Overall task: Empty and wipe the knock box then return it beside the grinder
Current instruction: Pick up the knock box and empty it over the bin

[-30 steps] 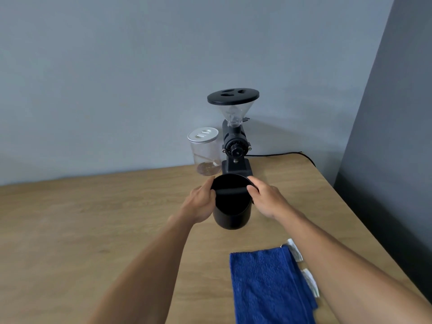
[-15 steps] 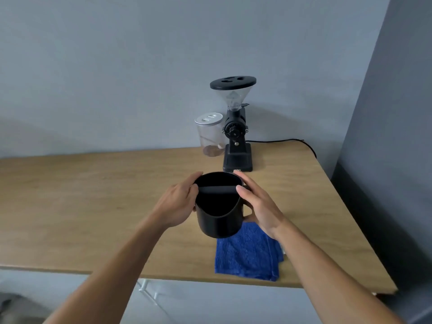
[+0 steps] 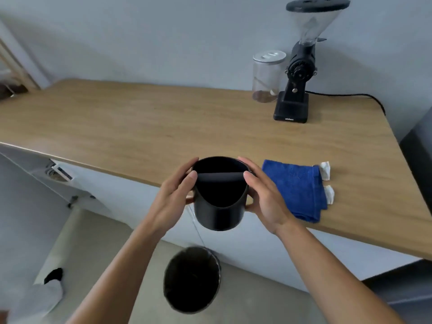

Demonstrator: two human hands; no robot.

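Knock box [image 3: 219, 202]: black, round, upright, bar across its mouth. I log it held in the air just off the near edge of the table [image 3: 140, 127], above the bin [image 3: 192, 279] on the floor. Contents cannot be told; the inside reads only as dark.

Left hand [image 3: 174, 195]: pressed flat on the box's left wall, thumb at the rim. Right hand [image 3: 264, 195]: the same on the right wall. Both clasp the box between them.

Change logged: a second ago the box stood over the table close to the grinder [image 3: 297, 73]; it has since been drawn back past the edge, and the bin has come into sight. I judge emptying is the step at hand, needing a tip over the bin.

Cloth [image 3: 297, 188]: blue, folded, on the table right of the box, untouched. Wiping not yet begun.

Jar [image 3: 267, 77]: clear, lidded, just left of the grinder, far right.
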